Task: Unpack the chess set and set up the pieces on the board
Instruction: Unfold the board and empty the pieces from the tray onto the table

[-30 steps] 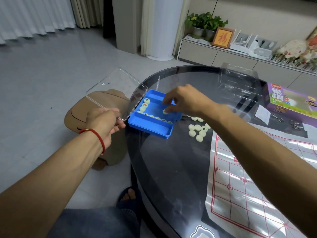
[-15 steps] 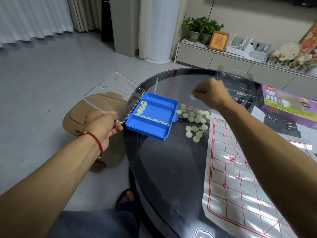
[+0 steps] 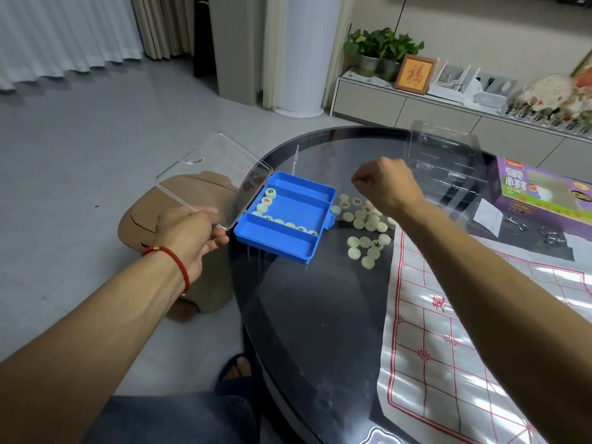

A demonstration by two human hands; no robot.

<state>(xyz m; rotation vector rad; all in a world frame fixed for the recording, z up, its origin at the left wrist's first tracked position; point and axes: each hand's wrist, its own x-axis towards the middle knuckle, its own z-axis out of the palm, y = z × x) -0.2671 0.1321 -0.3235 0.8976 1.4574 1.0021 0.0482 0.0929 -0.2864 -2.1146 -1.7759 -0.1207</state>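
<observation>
Here the blue case (image 3: 285, 219) lies at the desk's (image 3: 320, 315) left edge, lid (image 3: 214, 181) swung leftward; the left hand (image 3: 189, 232) grips the lid, the right hand (image 3: 384, 184) hovers fisted over loose pieces (image 3: 365, 224).

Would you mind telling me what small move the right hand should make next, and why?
Probably reach back into the blue case for another piece. The right hand hovers with curled fingers above the loose pieces on the glass table; whether it holds one I cannot tell. A row of pieces remains in the case, whose clear lid the left hand grips open.
</observation>
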